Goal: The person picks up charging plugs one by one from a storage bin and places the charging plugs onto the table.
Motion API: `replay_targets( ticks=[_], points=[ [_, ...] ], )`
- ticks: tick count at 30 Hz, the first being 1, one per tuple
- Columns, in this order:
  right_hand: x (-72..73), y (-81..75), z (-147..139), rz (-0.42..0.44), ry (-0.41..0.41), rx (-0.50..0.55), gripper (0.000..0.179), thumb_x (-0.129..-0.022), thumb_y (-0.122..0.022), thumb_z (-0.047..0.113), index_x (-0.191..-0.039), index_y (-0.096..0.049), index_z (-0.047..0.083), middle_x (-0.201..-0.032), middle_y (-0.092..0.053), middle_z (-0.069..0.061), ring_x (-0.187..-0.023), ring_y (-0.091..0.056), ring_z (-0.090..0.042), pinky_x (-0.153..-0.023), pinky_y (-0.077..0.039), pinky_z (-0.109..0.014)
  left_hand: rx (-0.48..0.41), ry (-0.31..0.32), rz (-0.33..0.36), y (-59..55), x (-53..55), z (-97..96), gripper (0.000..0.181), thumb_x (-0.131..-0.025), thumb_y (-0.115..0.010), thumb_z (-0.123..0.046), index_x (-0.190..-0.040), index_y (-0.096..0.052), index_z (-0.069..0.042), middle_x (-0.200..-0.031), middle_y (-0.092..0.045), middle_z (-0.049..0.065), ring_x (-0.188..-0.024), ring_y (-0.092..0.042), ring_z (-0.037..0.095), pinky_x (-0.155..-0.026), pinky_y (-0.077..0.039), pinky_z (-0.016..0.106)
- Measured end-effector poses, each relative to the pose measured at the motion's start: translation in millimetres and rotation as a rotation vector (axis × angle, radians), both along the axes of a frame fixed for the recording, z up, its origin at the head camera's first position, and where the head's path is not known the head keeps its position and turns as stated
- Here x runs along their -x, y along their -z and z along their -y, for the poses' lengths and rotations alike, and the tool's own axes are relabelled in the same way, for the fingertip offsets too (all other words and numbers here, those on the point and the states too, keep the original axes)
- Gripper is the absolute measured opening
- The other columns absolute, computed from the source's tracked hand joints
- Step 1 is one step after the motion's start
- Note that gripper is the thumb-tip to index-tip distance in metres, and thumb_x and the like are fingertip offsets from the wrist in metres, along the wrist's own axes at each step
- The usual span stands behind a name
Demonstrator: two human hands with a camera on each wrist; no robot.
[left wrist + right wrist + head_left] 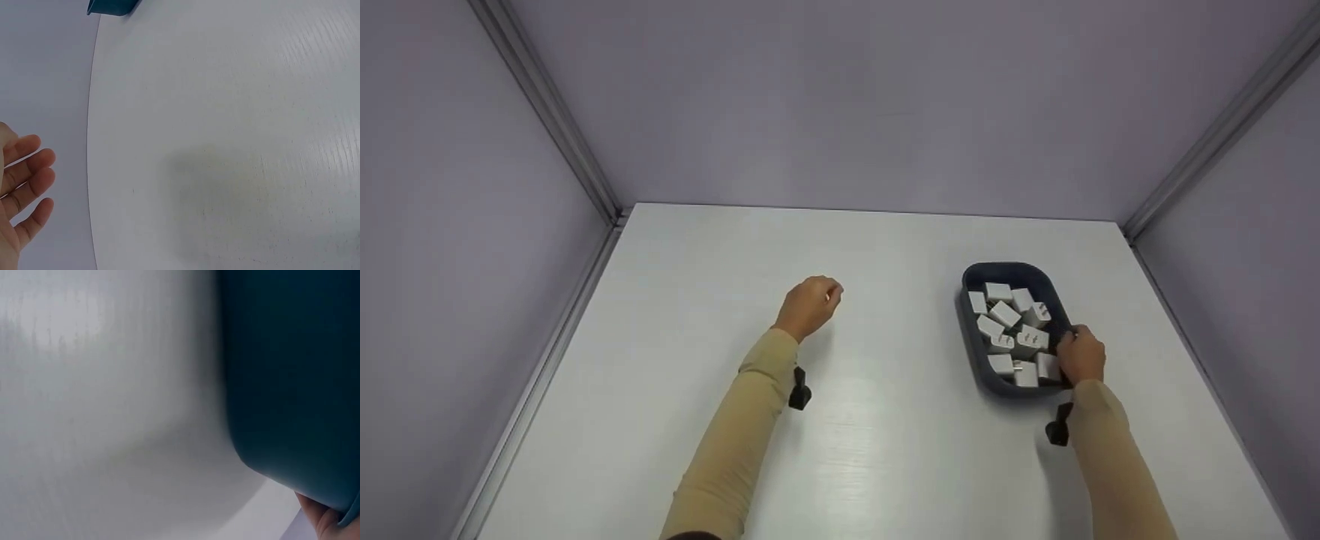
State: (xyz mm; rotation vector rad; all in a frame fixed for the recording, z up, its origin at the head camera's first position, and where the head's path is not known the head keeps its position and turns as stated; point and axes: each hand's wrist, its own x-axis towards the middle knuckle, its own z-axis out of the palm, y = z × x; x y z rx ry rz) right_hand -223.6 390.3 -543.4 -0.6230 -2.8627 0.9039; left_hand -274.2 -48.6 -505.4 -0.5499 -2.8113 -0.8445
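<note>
A dark blue-teal plastic bin (970,341) on the right side of the table holds several white charger plugs (1032,339), some with their metal prongs facing up. My right hand (1082,354) grips the bin's near right rim, thumb on the inner side. In the right wrist view the bin's wall (292,382) fills the right side, and part of the right hand (320,517) shows at its rim. Left of the bin, my left hand (810,304) hovers over the table with loosely curled fingers and nothing in them. The left wrist view shows those fingers (34,180) slightly spread.
The white table (697,300) meets a pale back wall (840,112), with side panels (450,262) at left and right. A black wrist camera (800,390) sits on the left sleeve, another (1059,426) on the right.
</note>
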Motion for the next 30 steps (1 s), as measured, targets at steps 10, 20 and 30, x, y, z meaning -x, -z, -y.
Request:
replay_targets(
  ticks=[10, 20, 30],
  points=[
    [0.3, 1.6, -0.8, -0.019, 0.041, 0.037, 0.045, -0.097, -0.03, 0.01, -0.127, -0.047, -0.019, -0.126, -0.051, -0.041, -0.119, -0.051, -0.053, -0.103, -0.041, -0.058, -0.006, 0.013, -0.016, 6.0, -0.8, -4.5, 0.026, -0.099, -0.05, -0.016, -0.1, -0.072, -0.002, -0.095, -0.072, 0.012, -0.089, -0.068, 0.025, -0.079, -0.057, 0.037],
    [-0.2, 1.9, 17.9, -0.063, 0.039, 0.051, 0.043, -0.097, -0.03, 0.007, -0.125, -0.048, -0.02, -0.123, -0.053, -0.042, -0.115, -0.053, -0.053, -0.1, -0.044, -0.059, -0.012, 0.04, -0.007, 10.7, -3.0, -10.5, 0.027, -0.1, -0.049, -0.017, -0.103, -0.071, -0.003, -0.098, -0.072, 0.012, -0.09, -0.068, 0.025, -0.08, -0.056, 0.036],
    [2.0, 2.1, 45.5, -0.05, 0.096, 0.05, 0.044, -0.098, -0.029, 0.009, -0.128, -0.048, -0.017, -0.123, -0.056, -0.04, -0.116, -0.056, -0.051, -0.099, -0.046, -0.057, -0.026, 0.07, 0.0, 11.9, -8.0, -26.2, 0.026, -0.099, -0.049, -0.018, -0.103, -0.071, -0.004, -0.098, -0.072, 0.012, -0.09, -0.068, 0.023, -0.079, -0.057, 0.035]
  ],
)
